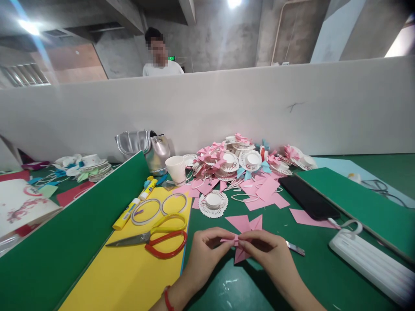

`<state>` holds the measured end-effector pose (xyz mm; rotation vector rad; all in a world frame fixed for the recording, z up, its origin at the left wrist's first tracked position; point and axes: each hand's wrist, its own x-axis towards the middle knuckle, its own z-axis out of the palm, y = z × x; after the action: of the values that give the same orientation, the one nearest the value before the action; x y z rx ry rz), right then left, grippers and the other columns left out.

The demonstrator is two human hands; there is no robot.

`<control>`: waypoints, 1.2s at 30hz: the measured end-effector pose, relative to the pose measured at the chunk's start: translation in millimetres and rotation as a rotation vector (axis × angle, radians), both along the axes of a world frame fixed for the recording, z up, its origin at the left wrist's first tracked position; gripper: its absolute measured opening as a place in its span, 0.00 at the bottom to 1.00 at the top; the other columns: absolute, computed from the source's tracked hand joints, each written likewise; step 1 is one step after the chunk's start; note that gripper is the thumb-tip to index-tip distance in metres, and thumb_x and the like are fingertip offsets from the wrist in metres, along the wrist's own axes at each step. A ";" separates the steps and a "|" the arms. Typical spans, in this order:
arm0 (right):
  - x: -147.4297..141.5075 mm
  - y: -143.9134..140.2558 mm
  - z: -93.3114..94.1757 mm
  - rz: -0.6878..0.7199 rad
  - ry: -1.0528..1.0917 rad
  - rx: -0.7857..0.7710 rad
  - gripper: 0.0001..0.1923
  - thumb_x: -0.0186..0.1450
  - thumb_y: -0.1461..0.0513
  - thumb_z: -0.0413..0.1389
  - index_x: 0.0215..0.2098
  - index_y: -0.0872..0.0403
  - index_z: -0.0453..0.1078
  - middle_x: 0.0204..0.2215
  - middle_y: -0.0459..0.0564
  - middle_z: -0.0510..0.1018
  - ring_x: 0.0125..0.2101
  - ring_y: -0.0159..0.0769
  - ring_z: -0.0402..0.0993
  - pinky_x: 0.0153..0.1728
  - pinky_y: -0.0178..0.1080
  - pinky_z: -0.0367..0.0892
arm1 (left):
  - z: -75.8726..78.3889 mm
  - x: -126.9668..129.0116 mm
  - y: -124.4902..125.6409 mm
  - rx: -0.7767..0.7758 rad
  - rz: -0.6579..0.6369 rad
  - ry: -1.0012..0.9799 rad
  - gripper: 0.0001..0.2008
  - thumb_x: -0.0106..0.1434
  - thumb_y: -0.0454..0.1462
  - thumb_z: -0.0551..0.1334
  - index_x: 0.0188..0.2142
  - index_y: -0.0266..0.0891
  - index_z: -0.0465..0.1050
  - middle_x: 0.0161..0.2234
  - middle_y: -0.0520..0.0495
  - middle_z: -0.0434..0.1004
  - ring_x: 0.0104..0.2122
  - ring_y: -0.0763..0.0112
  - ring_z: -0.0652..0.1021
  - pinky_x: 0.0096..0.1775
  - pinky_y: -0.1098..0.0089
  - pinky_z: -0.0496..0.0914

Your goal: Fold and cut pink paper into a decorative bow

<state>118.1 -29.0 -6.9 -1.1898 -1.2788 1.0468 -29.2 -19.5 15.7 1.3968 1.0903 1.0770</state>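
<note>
A small folded piece of pink paper is pinched between the fingertips of both hands. My left hand grips its left side with thumb and forefinger. From the other side, my right hand closes on it in the same way. Pointed pink paper shapes spread out behind and below the fingers; whether they join the held piece I cannot tell. Just beyond sits a white scalloped paper disc with a small cup shape. Partly hidden behind my right hand is a small metal nail clipper.
Scissors, tape rolls and glue sticks lie on yellow card at left. A pile of paper-cup crafts stands behind. Right are a phone and white power strip. A person stands beyond the partition.
</note>
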 end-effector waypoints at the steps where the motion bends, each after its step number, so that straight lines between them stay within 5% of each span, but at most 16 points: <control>1: -0.6 -0.3 -1.1 -0.005 0.033 -0.004 0.03 0.49 0.61 0.60 0.22 0.53 0.75 0.20 0.49 0.79 0.22 0.39 0.75 0.25 0.37 0.71 | -0.2 0.4 -0.3 -0.009 0.005 -0.010 0.03 0.49 0.30 0.64 0.24 0.36 0.77 0.26 0.47 0.78 0.29 0.68 0.76 0.33 0.73 0.70; 8: -4.0 -2.5 2.9 -0.115 0.017 0.055 0.03 0.46 0.65 0.60 0.19 0.51 0.76 0.19 0.47 0.80 0.21 0.36 0.75 0.24 0.32 0.71 | -1.7 2.9 -0.3 -0.070 0.107 -0.112 0.05 0.43 0.28 0.66 0.21 0.37 0.75 0.22 0.51 0.77 0.25 0.72 0.75 0.29 0.77 0.69; 16: -4.1 -2.2 6.2 -0.109 0.014 0.018 0.02 0.46 0.65 0.60 0.18 0.51 0.76 0.18 0.47 0.80 0.20 0.36 0.75 0.22 0.31 0.71 | -2.5 3.5 2.2 -0.065 0.062 -0.240 0.05 0.46 0.28 0.65 0.19 0.37 0.75 0.21 0.51 0.77 0.23 0.73 0.74 0.29 0.77 0.69; 36: -8.6 -5.8 6.1 -0.156 0.033 0.017 0.04 0.47 0.62 0.60 0.18 0.55 0.73 0.15 0.48 0.75 0.14 0.30 0.66 0.15 0.31 0.64 | 1.0 5.9 -4.1 -0.043 0.195 -0.176 0.04 0.44 0.30 0.66 0.17 0.36 0.74 0.21 0.48 0.78 0.25 0.69 0.77 0.31 0.74 0.70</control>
<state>109.5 -34.8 -0.8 -1.2336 -1.1481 0.9358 -23.3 -23.5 16.7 1.1554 1.1307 1.2833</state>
